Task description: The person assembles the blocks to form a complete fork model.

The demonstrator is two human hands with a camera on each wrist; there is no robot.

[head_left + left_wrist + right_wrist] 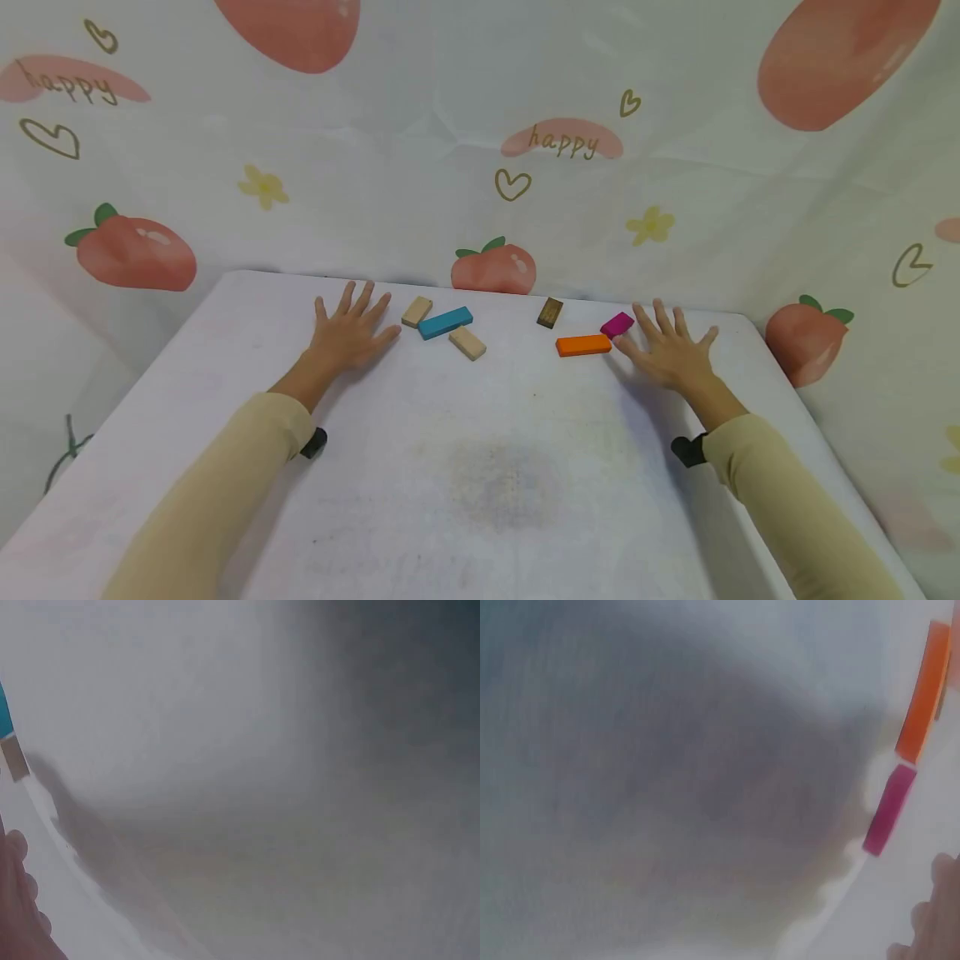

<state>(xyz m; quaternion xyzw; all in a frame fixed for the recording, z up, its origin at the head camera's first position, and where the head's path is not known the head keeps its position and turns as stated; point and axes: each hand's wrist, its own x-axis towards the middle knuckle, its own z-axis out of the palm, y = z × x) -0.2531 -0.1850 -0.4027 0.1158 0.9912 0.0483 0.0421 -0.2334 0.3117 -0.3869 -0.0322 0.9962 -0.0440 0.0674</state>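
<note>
My left hand point(347, 335) is spread with straight fingers near the table's back left, holding nothing. Just right of its thumb lie a plain wooden block point(417, 312), a longer blue block point(446, 322) and a second plain block point(468, 342). On the other side, my right hand point(672, 353) has its fingers spread too. Its thumb tip is right at a magenta block point(617, 324) and an orange block point(583, 345). A dark brown block point(550, 312) lies farther back, between the two groups. Fingertips point(16, 845) show at the left wrist view's edge.
The white table point(420, 500) carries a brownish stain in its middle. A cloth backdrop point(420, 200) printed with fruit and hearts hangs behind the table's back edge. Dark straps show at both cuffs. A thin dark cord point(70, 450) is at the far left.
</note>
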